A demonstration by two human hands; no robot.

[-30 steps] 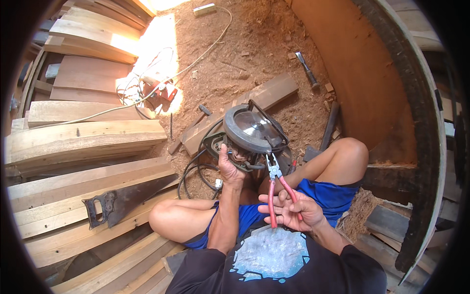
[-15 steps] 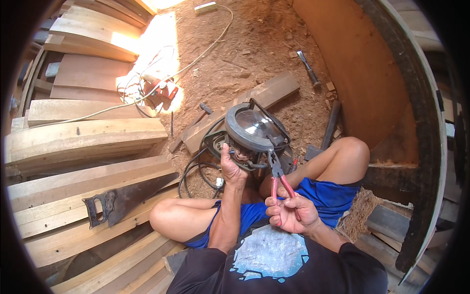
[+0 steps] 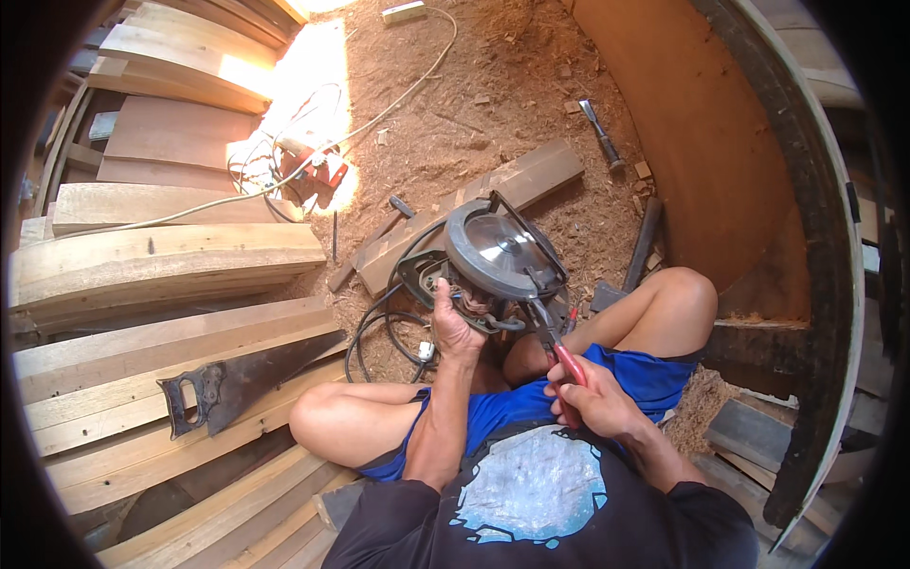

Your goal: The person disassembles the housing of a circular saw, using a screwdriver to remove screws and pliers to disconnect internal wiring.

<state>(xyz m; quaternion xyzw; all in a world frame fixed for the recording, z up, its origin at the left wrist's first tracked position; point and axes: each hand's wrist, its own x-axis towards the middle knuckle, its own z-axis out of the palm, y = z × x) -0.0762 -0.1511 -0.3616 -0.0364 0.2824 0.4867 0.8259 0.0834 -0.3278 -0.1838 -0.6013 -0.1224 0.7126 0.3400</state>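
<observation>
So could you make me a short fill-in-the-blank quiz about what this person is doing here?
1. The right hand holds pliers with ____ handles.
2. The left hand grips a circular ____ with a round blade guard.
3. A handsaw lies on the wooden ____ to the person's left.

Missing words: red; saw; planks

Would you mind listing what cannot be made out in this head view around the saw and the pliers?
- Jaws of the red-handled pliers: too small, and lost against the circular saw body; what they grip is unclear.
- Left hand fingers: wrapped behind the saw, hidden.
- Right hand palm: faces away from the camera.
- Saw's cord: its plug end cannot be traced.
</observation>
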